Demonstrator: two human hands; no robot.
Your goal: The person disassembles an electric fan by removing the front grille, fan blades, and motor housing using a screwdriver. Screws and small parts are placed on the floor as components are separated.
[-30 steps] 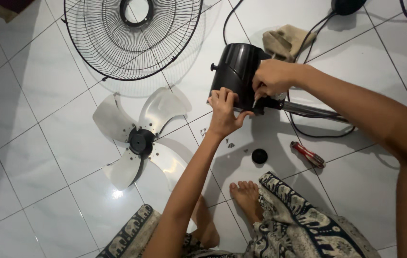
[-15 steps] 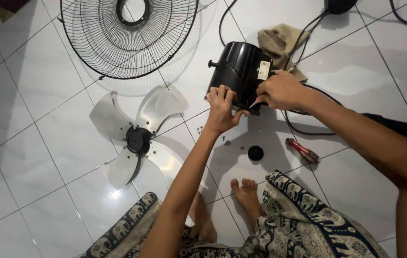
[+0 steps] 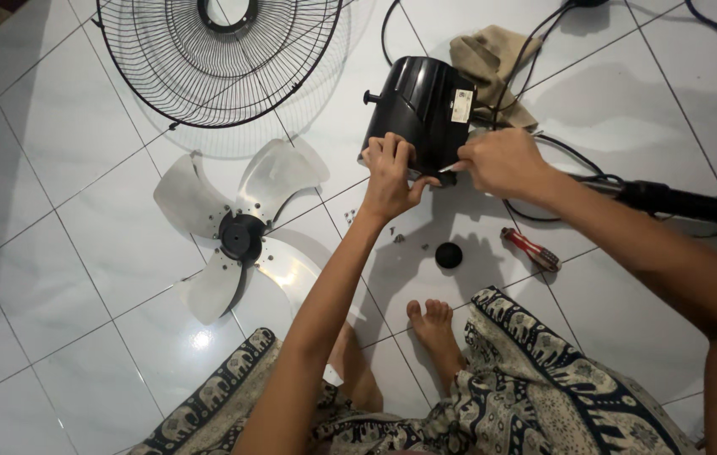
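At the bottom of the frame a bare foot (image 3: 436, 324) rests on the white tiles, with a small black cap (image 3: 449, 254) and a red screwdriver (image 3: 530, 248) just beyond it. Higher up, near the centre, the left hand (image 3: 392, 181) grips the lower edge of the black motor housing (image 3: 420, 105), while the right hand (image 3: 500, 162) pinches something small against it, though I cannot tell what. Left of them lies the fan blade (image 3: 236, 232), and the wire grille (image 3: 219, 55) sits at upper left.

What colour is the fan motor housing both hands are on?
Glossy black motor housing, with a small pale label; seen in the head view.
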